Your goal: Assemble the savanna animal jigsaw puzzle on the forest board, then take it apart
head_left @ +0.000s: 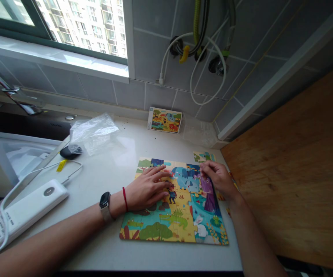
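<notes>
Left hand (147,188): flat, fingers spread on jigsaw (180,225); no grip.
Right hand (217,179): curled narrow; any held piece cannot be told.
Risk: pressure may shift joined pieces (loose piece (203,157) lies just beyond).

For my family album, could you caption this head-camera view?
The left hand spreads across a colourful animal jigsaw puzzle while the right hand touches its purple area, a picture card behind.
</notes>
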The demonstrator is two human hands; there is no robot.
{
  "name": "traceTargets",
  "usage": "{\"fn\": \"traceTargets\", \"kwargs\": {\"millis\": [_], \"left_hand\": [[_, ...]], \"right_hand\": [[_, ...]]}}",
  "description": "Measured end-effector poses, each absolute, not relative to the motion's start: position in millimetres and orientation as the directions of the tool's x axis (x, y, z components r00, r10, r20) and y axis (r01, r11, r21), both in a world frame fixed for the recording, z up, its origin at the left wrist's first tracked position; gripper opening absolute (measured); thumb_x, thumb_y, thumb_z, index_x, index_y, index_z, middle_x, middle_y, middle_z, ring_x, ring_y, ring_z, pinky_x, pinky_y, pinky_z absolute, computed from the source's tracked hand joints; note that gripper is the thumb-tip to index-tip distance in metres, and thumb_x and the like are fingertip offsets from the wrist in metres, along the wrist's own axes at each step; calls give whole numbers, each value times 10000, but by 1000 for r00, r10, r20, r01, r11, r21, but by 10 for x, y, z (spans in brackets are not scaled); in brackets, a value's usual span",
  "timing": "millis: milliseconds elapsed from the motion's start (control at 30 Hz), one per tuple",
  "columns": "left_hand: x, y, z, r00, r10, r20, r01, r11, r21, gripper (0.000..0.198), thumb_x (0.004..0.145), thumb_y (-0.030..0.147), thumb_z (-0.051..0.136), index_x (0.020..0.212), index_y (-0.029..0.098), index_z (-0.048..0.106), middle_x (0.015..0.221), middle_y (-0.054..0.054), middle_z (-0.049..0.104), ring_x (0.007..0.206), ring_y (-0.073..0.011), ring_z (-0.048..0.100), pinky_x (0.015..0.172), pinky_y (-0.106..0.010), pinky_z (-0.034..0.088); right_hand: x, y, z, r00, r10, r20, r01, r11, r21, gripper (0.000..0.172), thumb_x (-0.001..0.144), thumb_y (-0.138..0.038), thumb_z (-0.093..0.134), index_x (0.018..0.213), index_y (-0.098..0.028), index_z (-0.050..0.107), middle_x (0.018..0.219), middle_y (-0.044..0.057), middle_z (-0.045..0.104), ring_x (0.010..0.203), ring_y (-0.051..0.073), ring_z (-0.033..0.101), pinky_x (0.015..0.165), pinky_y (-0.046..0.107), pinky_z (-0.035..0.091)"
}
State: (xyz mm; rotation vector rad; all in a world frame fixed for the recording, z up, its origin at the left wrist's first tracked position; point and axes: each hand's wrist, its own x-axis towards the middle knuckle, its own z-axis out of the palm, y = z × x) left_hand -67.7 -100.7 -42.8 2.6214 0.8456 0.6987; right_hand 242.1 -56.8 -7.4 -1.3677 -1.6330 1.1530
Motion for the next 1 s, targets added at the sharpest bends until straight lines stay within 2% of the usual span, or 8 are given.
{"fn": "traceTargets", "kwargs": {"millis": [100,167,233,333,433,633,767,1000], "left_hand": [[-720,-1005,-394,686,610,396,433,-780,452,305,1083,340,506,1315,241,678,1418,-96,651,1443,-329,493,1151,-563,490],[-754,-996,-391,665,610,432,415,-782,465,297,1084,301,494,1307,243,682,1357,-91,688,1400,-305,532,1126,-537,513],[-782,-983,-401,636,614,467,407,-782,472,266,1081,280,496,1226,236,715,1287,-87,718,1348,-284,566,1102,-500,529],[-802,-966,-415,611,623,489,403,-776,484,242,1077,270,503,1106,215,737,1201,-83,743,1279,-263,600,1081,-461,537],[-800,-964,-409,604,623,497,394,-776,493,231,1074,261,509,1108,211,732,1165,-76,750,1245,-255,614,1070,-450,541],[-786,-983,-388,615,607,503,380,-788,485,237,1075,241,495,1100,205,728,1146,-74,755,1229,-260,622,1070,-447,541],[-788,-987,-386,599,612,516,384,-785,486,226,1067,241,503,1084,208,726,1160,-84,748,1231,-259,617,1053,-440,550],[-786,-978,-388,599,613,515,379,-784,492,214,1063,242,517,1082,211,728,1151,-84,747,1224,-256,620,1051,-436,549]], "right_hand": [[2647,-441,-100,177,961,214,412,125,-903,482,882,-676,681,714,-228,622,670,0,591,610,161,518,594,291,453],[2782,-366,-145,230,933,276,497,131,-858,455,879,-674,668,799,-226,660,763,31,645,706,200,590,674,326,503],[2876,-319,-208,125,956,266,618,134,-775,456,838,-659,704,943,-216,714,958,84,708,877,255,659,804,386,544],[2946,-301,-313,-92,980,178,764,184,-618,541,776,-584,778,1162,-208,736,1225,140,691,1110,313,661,1010,474,515],[2979,-308,-387,-186,977,100,812,210,-544,544,792,-504,773,1237,-194,729,1276,157,677,1184,329,646,1091,503,471],[3004,-277,-394,-137,985,101,801,170,-574,589,732,-487,815,1231,-181,747,1192,143,691,1090,312,673,1024,475,518],[2965,-261,-344,-56,989,135,729,132,-671,588,752,-575,778,1186,-178,777,1025,108,706,876,266,673,837,429,574],[2854,-334,-222,106,993,58,361,15,-932,501,788,-701,757,950,-230,703,901,72,776,786,258,721,649,346,576]]}}
